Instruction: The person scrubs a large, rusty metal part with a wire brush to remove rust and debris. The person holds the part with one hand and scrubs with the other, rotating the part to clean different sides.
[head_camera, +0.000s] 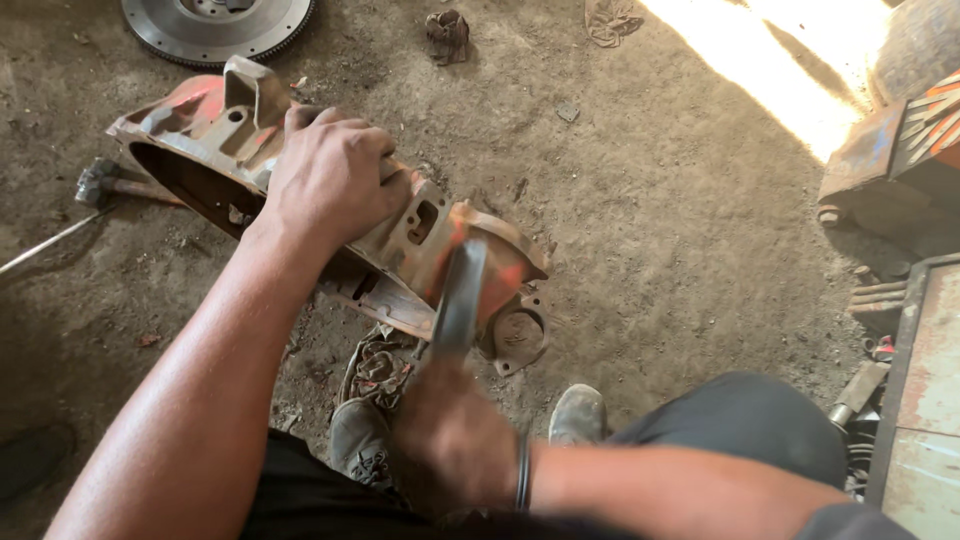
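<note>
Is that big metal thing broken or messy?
It looks worn, not clearly broken. The metal housing has its orange paint flaking to rust. The left hand steadies it while the right hand holds a blurred tool. A dirty rag lies crumpled beneath.

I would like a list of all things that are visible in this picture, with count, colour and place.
metal housing: one, rusty orange and grey, centre, on the dirt floor
blurred tool: one, dark grey, over the housing's right end
flywheel: one, grey, top left
hammer: one, dark, left of the housing
rags: two, brown, top centre
cloth: one, dirty, under the housing
shoes: two, grey, bottom centre
left hand: one, gripping the housing's top
right hand: one, holding the tool
</note>
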